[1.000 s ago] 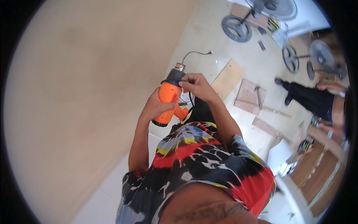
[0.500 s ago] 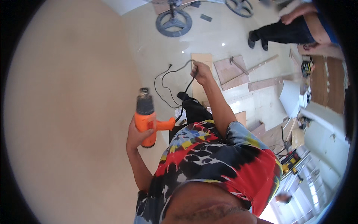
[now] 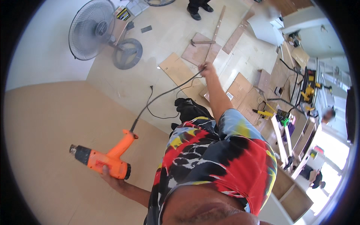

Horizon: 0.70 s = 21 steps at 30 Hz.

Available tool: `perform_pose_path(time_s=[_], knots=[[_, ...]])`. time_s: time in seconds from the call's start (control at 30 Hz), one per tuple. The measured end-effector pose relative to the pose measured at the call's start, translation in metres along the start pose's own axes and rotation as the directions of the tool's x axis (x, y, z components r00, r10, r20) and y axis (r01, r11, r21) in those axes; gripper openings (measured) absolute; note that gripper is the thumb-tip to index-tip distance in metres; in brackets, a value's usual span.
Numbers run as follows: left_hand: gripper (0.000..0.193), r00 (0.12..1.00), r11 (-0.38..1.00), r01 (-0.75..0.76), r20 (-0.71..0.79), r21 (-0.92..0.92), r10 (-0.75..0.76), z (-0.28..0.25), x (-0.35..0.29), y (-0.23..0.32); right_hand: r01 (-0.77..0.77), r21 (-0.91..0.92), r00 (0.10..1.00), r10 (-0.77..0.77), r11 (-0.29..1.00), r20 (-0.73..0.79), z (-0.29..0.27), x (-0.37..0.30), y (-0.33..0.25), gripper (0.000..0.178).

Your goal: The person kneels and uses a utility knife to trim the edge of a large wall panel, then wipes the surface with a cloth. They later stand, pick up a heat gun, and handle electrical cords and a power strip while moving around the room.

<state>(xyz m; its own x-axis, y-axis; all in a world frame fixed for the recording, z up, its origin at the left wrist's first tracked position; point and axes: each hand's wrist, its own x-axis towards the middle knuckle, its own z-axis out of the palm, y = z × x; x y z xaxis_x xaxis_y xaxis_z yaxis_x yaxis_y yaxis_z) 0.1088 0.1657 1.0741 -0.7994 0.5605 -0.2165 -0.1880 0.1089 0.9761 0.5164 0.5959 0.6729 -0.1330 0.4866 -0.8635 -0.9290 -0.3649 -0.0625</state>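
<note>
My left hand [image 3: 108, 179] is wrapped round the rear body of an orange heat gun [image 3: 103, 160], with some of its fingers hidden. The gun lies level, its metal nozzle pointing left and its handle slanting up to the right. From the handle's end a black cord [image 3: 161, 94] runs in a stretched curve to my right hand [image 3: 207, 69]. That hand is closed on the cord, out in front of me. Past the grip, the rest of the cord hangs in a loop near my legs, ending at a plug [image 3: 151, 87].
A broad tan panel [image 3: 56, 120] fills the left side. A standing fan [image 3: 92, 30] is at the far left. Ahead on the floor lie cardboard [image 3: 178, 73], boards and a hammer [image 3: 202, 42]. Tools and timber crowd the right; another person's legs [image 3: 195, 9] stand at the far edge.
My left hand has carried the heat gun left and nearer, turning its nozzle from forward to left. The cord between my hands has straightened out. The view has swung, bringing the fan in.
</note>
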Motion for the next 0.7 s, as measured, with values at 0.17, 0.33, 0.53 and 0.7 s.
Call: perform_pose_path(time_s=[0.17,0.33,0.53,0.7], knots=[[0.073,0.99,0.948,0.09,0.128,-0.304,-0.053,-0.03,0.063,0.009,0.343,0.257,0.842,-0.417,0.903,0.342,0.017,-0.061,-0.149,0.024],[0.07,0.976,0.935,0.046,0.214,-0.352,0.033,-0.037,0.102,-0.041,0.732,-0.037,0.594,-0.611,0.68,0.523,0.03,-0.179,-0.113,0.022],[0.084,0.827,0.81,0.291,0.56,-0.509,0.054,0.105,0.13,-0.154,0.807,-0.584,0.586,-0.002,0.09,0.81,0.079,-0.234,0.06,0.039],[0.095,0.392,0.383,0.878,0.891,-0.288,-0.23,0.192,0.078,-0.124,0.561,-0.449,0.652,-0.038,0.696,0.757,0.06,-0.218,0.179,0.044]])
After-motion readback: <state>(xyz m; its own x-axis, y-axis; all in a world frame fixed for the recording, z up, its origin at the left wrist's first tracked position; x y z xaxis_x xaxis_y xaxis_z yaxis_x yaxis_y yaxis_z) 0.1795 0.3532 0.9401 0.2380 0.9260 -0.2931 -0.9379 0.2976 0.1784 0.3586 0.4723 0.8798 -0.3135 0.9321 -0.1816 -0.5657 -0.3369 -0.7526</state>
